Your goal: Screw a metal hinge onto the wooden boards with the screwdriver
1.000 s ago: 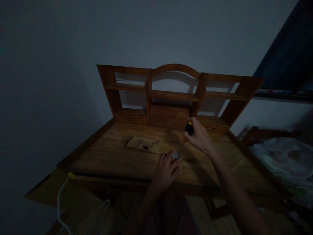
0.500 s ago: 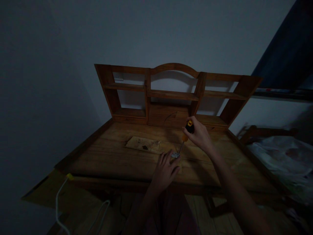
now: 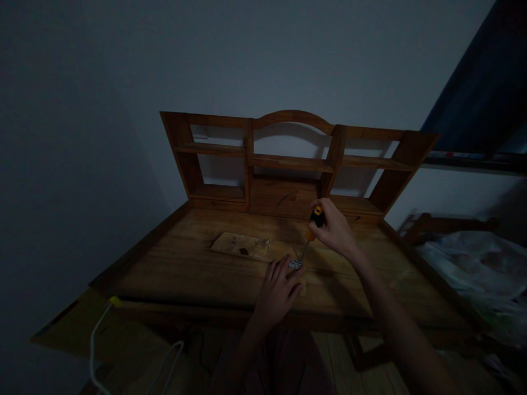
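Note:
My right hand (image 3: 332, 226) grips a screwdriver (image 3: 317, 215) by its black and yellow handle. The shaft slants down and left, its tip at the right end of a small silver metal piece (image 3: 295, 264) that looks like a hinge. My left hand (image 3: 275, 292) lies flat with fingers apart, its fingertips touching or right beside the metal piece. From beneath that hand a pale wooden board (image 3: 239, 244) with a dark knot stretches to the left. Whether a screw sits under the tip is too small to tell.
The wooden desk (image 3: 177, 269) carries a shelf unit (image 3: 292, 160) along its back, against the wall. A white cable (image 3: 94, 343) hangs at the left front corner. To the right, clear plastic bags (image 3: 473, 263) lie beside the desk.
The view has shifted slightly. My right hand stays on the screwdriver with its grip turned a little; my left hand and the metal piece keep their places on the board.

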A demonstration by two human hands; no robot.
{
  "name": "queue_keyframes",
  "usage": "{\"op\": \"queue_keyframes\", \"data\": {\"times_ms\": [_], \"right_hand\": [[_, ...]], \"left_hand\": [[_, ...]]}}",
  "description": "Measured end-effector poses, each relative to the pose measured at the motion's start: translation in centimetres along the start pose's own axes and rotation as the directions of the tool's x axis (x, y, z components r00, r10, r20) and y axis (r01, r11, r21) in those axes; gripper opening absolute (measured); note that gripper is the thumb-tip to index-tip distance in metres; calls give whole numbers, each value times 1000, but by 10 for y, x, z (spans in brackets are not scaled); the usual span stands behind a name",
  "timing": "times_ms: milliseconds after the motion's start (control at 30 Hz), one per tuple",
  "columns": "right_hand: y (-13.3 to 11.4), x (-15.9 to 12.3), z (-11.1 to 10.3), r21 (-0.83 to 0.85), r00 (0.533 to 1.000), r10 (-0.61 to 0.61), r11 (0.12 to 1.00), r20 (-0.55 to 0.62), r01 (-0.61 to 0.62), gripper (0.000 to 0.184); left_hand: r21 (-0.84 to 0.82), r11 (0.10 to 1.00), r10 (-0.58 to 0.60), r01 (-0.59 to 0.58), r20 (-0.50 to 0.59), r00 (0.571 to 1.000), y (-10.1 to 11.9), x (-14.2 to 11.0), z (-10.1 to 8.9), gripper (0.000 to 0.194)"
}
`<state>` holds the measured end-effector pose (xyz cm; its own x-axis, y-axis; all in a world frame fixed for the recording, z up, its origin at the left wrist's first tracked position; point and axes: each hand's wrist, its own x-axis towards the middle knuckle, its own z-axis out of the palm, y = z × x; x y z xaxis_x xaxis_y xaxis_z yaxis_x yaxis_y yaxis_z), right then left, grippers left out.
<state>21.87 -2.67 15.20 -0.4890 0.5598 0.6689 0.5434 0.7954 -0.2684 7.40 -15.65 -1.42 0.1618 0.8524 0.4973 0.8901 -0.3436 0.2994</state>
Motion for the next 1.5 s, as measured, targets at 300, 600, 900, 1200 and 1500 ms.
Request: {"op": "queue_keyframes", "data": {"times_ms": [300, 600, 900, 1200, 1500], "right_hand": [[2, -2, 4, 46, 1000, 3, 999, -17, -3, 32], [-6, -5, 7, 123, 999, -27, 992, 45, 21, 43], [-1, -11, 2, 123, 996, 28, 992, 84, -38, 54], [-2, -15, 4, 87, 1000, -7, 996, 9, 6, 50], [-5, -15, 9, 180, 998, 49, 982, 35, -54, 59]], "left_hand": [[4, 1000, 6, -6, -7, 1000, -1, 0, 2, 47], [-21, 1000, 13, -13, 23, 1000, 0, 1, 1, 48], [-351, 936, -21, 2, -51, 998, -26, 37, -11, 41], [-717, 686, 434, 122, 539, 722, -91, 134, 19, 22], [-769, 618, 426, 161, 501, 753, -95, 125, 21, 32]]}}
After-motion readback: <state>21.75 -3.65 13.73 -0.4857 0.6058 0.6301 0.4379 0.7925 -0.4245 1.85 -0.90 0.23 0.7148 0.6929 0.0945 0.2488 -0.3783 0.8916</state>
